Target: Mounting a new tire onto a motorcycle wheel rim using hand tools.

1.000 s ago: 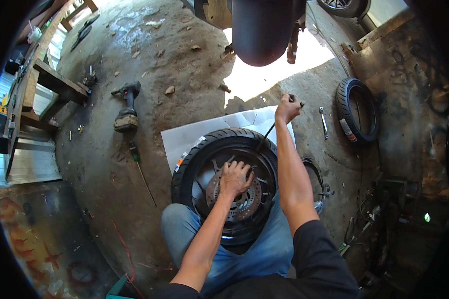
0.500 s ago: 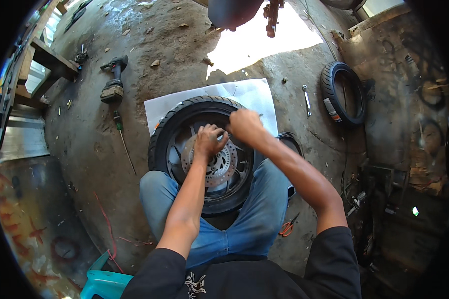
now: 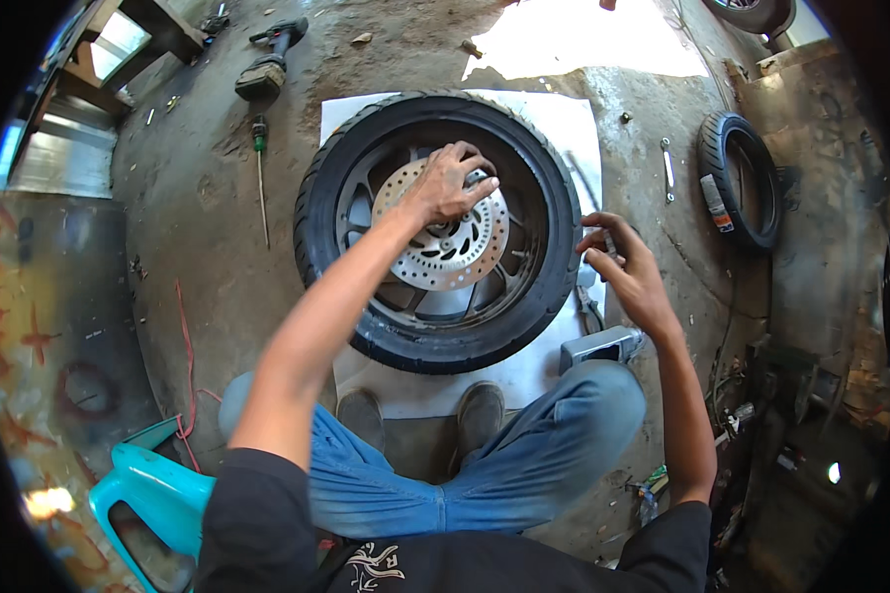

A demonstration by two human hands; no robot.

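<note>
A motorcycle wheel, with a black tyre [image 3: 316,296] and a drilled brake disc [image 3: 465,274], lies on a white sheet [image 3: 366,390] in front of my feet. Over the upper part of the disc, close to the hub, my left hand [image 3: 445,185] has its fingers curled in a grip; what lies between thumb and fingers is too small to make out. Beside the tyre's right edge is my right hand [image 3: 628,272], fingers bent and apart, with nothing visible in them. Below it on the sheet are pliers [image 3: 590,308] and a grey box-shaped part [image 3: 600,346].
A cordless drill [image 3: 272,59] and a long green-handled screwdriver [image 3: 261,178] lie to the left. To the right are a spanner [image 3: 667,170] and another tyre [image 3: 712,203] against a board. A turquoise plastic piece [image 3: 158,489] and red cord [image 3: 185,346] sit lower left.
My view has shifted, and the wheel now appears clear of my knees, with my shoes visible. The right hand has left the wheel's upper part and moved to the tyre's right side, opening from a fist.
</note>
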